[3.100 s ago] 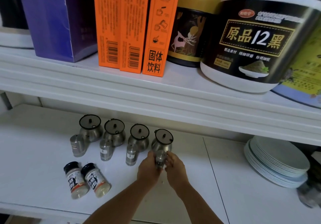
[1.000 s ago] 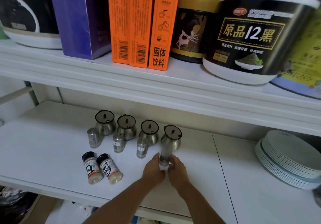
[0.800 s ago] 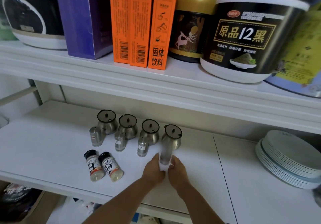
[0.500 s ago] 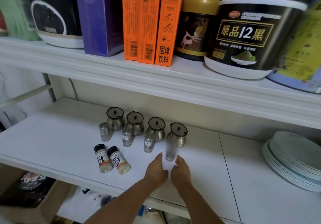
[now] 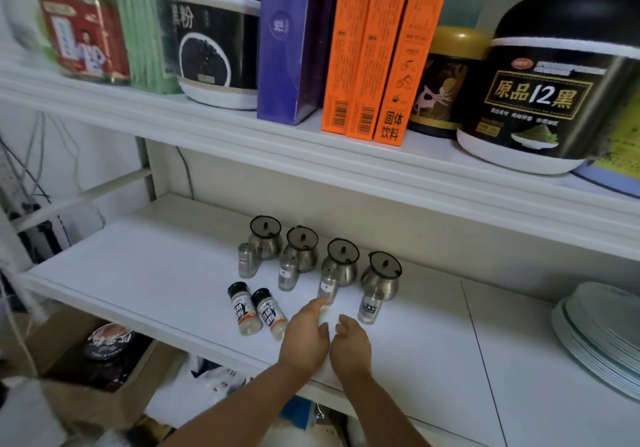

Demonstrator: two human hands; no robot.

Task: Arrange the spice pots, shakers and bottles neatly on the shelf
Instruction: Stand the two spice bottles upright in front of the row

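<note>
Across a white lower shelf (image 5: 138, 273), cut off at right with a stack of pale plates (image 5: 595, 325). Near its front edge, left hand (image 5: 304, 339) and right hand (image 5: 350, 346) side by side, fingers loosely curled, holding nothing. Behind them, a slanting row of four round steel pots with dark lids (image 5: 301, 249); just before each, one of four small steel shakers (image 5: 286, 273); left of the hands, two clear black-capped bottles (image 5: 242, 308). Unclear whether the left fingertip touches the third shaker; labels too blurred to read.

room: shelf (image 5: 138, 283) left | blocked: plates (image 5: 599, 322) right | upper shelf (image 5: 311, 155) perhaps low
</note>
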